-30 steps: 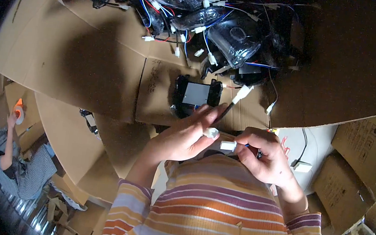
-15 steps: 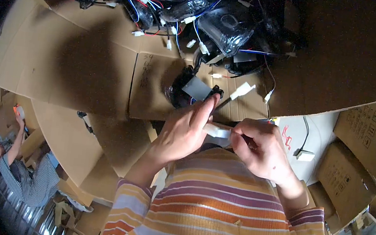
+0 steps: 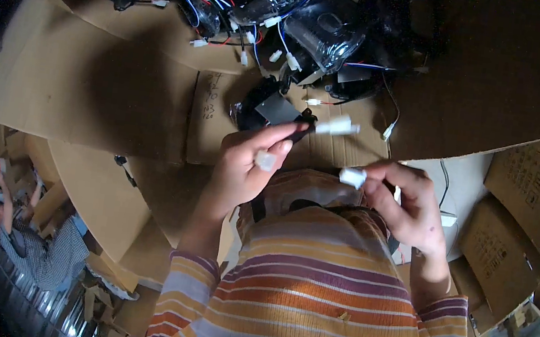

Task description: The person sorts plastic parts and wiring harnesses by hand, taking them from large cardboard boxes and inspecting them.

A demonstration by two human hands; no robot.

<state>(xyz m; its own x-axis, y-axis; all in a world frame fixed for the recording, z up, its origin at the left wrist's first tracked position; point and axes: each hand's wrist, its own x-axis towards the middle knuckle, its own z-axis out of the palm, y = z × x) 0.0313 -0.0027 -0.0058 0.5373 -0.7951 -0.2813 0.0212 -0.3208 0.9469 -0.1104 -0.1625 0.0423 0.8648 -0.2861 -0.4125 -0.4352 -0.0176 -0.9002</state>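
The right hand pinches a white plug, long axis roughly left-right; level with it, apart leftward, the left hand holds a pale connector. Both appear about at the cardboard's near edge. Beyond the left fingers lies a black grey-panelled unit; rightward, cartons, contents hidden; farther, heaped lamps.
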